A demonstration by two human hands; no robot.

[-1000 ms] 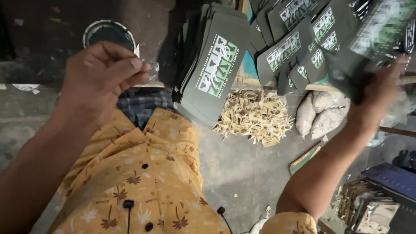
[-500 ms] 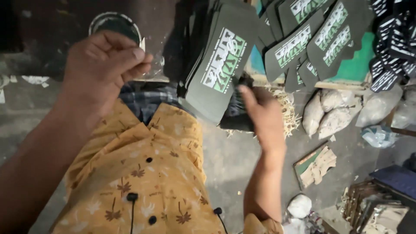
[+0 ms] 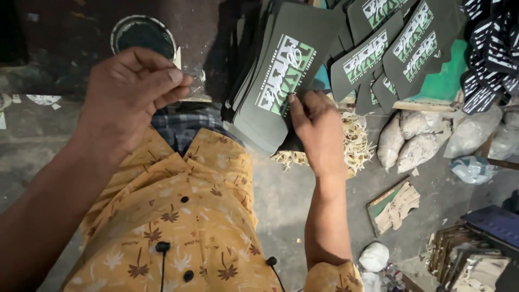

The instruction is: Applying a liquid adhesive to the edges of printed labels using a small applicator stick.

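**Floppy printed sheets, grab by the edge**

Stack of dark grey printed foam sheets (image 3: 281, 81) hanging off the bench edge, just above the checked cloth at the waist. Right hand (image 3: 319, 132) pinching the top sheet's lower corner, fingers curled shut on it. Left hand (image 3: 130, 97) left of the stack, fingertips pinched together, contents impossible to tell. Probably light, bendy, a bit grippy; best taken by a corner, away from the green-and-white print.
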